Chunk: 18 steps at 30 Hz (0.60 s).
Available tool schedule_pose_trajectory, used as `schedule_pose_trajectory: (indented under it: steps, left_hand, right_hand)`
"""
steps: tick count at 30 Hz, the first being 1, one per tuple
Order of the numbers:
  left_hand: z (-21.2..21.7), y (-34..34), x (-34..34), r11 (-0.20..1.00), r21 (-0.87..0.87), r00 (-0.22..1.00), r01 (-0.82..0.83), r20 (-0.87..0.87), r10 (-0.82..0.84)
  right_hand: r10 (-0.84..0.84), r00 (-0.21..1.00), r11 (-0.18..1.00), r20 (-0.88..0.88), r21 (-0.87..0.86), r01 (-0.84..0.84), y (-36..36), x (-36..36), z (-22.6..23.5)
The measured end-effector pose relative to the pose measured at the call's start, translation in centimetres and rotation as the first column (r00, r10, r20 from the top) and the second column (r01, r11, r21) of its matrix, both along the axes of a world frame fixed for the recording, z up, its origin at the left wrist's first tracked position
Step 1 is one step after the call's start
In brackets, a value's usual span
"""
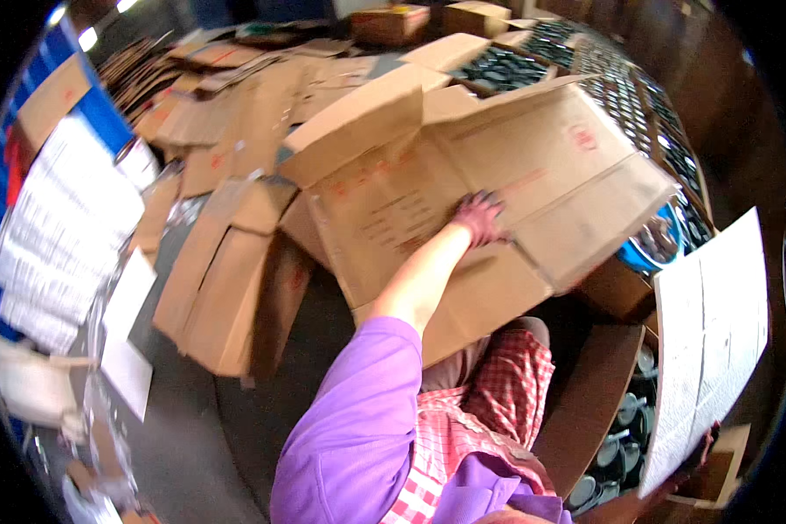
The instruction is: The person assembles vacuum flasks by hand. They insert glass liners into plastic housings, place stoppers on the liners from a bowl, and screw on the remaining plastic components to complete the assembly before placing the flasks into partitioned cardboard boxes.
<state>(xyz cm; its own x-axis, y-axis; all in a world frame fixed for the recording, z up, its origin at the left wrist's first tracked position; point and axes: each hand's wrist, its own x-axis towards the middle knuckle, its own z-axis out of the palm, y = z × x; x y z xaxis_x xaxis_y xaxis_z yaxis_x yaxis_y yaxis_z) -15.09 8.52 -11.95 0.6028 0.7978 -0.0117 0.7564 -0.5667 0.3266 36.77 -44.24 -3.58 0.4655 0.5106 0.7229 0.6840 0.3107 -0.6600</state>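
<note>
A large brown cardboard carton, with its flaps folded out, slants across in front of my knees. On its broad panel lies my left hand, in a dark red glove, with the fingers spread against the board. At the right a stiff white sheet stands tilted up, creased down its middle. A dark red gloved part of my right hand shows at the sheet's lower edge and seems to grip it; most of its fingers are hidden.
An open box of dark, round-topped pieces stands by my right knee. Beyond it is a blue basin. Long rows of glassware reach back on the right. Another carton and flattened cardboard lie to the left, near white stacks.
</note>
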Motion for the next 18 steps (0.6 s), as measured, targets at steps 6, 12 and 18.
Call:
schedule_pose_trajectory:
  steps: [6, 12, 18]
  left_hand:
    - [2.6, 0.0, -1.5, 0.632, -0.718, 0.797, 0.291, 0.548, 0.254]
    - [9.9, -11.2, -8.4, 0.69, -0.632, 0.554, 0.353, 0.735, 0.39]
    - [6.1, -20.0, -21.8, 0.874, -0.417, -0.051, -0.249, 0.907, 0.418]
  right_hand:
    - [-0.091, 0.903, 0.989, -0.42, -0.142, 0.033, 10.1, -14.9, 2.3]
    - [0.378, 0.836, 0.878, -0.398, -0.132, -0.46, 23.6, -18.9, -1.0]
    - [0.631, 0.631, 0.631, -0.451, -0.175, -0.756, 31.1, -33.5, 1.5]
